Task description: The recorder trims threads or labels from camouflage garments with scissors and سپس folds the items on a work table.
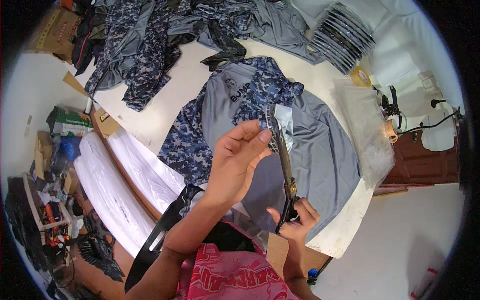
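My left hand [237, 157] pinches a small folded fabric piece with a pale patterned strip [283, 119], held up over a shirt. Long dark scissors [286, 172] stand upright with their blades against that piece at my left fingertips; whether the blades are apart is unclear. My right hand [298, 220] grips the scissors' black handles. Underneath lies the grey shirt [325, 165] with blue digital-camouflage shoulder and sleeve [182, 145] and a chest print, spread on the white table [332, 240].
Garments [150, 45] pile along the back, beside a stack of bagged items [342, 32], a tape roll [359, 76] and clear plastic bags [365, 140]. White wrapped rolls [112, 192] lie left, beside clutter [55, 220]. A black chair [147, 262] is near my left arm; wired equipment [392, 107] is right.
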{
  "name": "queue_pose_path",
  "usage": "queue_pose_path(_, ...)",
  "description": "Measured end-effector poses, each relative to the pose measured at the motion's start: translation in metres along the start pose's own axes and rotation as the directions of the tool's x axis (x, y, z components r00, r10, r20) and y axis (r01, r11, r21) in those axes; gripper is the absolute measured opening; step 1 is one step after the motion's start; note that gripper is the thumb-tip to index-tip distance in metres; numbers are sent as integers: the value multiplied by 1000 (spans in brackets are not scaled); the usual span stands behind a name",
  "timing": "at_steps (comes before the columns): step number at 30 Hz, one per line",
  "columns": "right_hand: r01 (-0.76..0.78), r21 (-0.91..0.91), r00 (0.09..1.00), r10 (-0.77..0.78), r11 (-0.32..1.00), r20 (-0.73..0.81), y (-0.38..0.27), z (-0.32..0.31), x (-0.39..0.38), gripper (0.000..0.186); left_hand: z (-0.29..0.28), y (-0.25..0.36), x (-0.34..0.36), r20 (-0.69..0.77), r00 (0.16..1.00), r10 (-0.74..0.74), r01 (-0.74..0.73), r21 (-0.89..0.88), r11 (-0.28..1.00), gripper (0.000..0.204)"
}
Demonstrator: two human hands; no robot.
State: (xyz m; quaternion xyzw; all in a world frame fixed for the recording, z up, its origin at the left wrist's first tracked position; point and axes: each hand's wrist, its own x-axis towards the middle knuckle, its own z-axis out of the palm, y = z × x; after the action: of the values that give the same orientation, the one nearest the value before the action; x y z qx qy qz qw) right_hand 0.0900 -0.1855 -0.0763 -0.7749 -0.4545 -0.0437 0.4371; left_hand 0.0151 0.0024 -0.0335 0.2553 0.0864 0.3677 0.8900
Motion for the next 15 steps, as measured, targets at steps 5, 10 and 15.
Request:
queue_pose_path(5,6,-33,1000,-6,999,-8,4,2,-2,49,-1,-1,-1,-15,999,-46,46,-43,998,12)
queue_pose_path(10,-7,-28,1000,7,1000,-9,4,2,-3,49,0,-1,0,-46,999,-1,-1,-34,999,15)
queue_pose_path(15,-22,-23,1000,22,999,4,3,0,-1,49,-4,-6,0,-42,997,61,-58,63,996,11)
